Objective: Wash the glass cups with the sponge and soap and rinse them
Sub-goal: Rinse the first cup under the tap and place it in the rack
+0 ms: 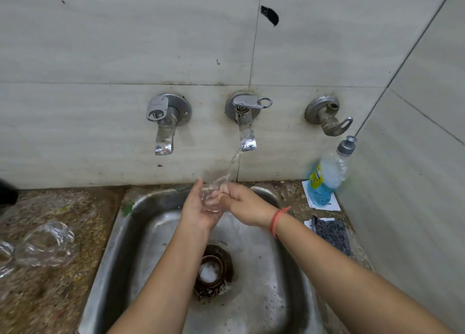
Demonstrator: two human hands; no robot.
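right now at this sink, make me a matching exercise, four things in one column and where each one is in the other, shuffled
Things
1. glass cup
2. soap bottle
3. sponge
4. spare cups

Places
a. lying on the counter right of the sink
b. on the counter left of the sink
c. under the running tap, over the sink
d. standing in the back right corner

Pairs: 1-c, 2-d, 3-a, 4-b
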